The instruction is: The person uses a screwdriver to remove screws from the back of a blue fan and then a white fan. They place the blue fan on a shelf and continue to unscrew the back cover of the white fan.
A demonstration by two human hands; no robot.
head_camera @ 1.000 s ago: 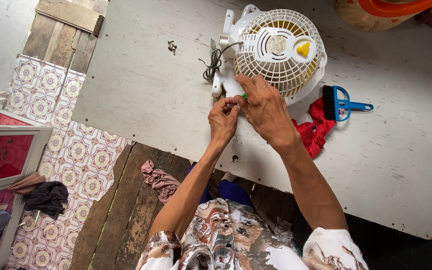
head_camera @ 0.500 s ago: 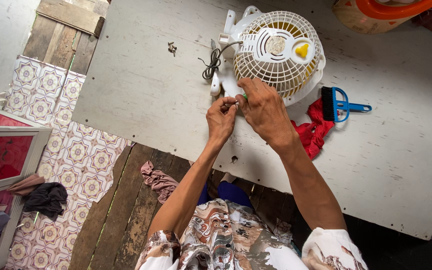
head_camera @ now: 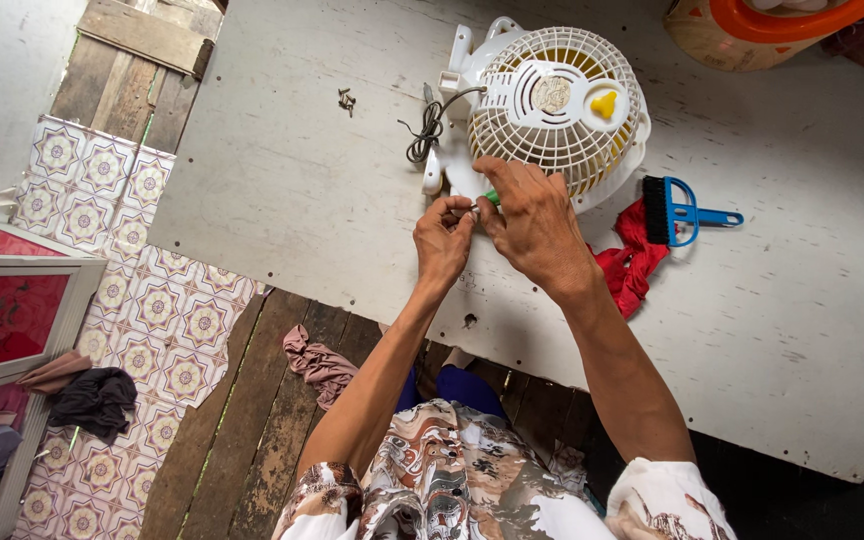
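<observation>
The right hand [head_camera: 537,225] is closed round a green-handled tool [head_camera: 491,197], of which only a short bit of handle shows, just at the near edge of the fan [head_camera: 552,110]. The left hand [head_camera: 442,240] sits touching it, fingertips pinched together on something small at the tool's tip; what it is cannot be made out, perhaps a screw. Both hands hover over the worktop [head_camera: 302,180], right in front of the fan.

The fan lies face-up, a white grille with a yellow knob on its hub. Its dark cord [head_camera: 424,135] is coiled just left of the fan base. Farther left of the fan lie a few small dark screws [head_camera: 346,99]. Right of the fan, a red cloth [head_camera: 632,262] lies crumpled, and a blue-handled brush [head_camera: 682,212] rests touching the cloth's upper end. Beyond the fan, at the top edge, stands an orange-rimmed container [head_camera: 752,30].
</observation>
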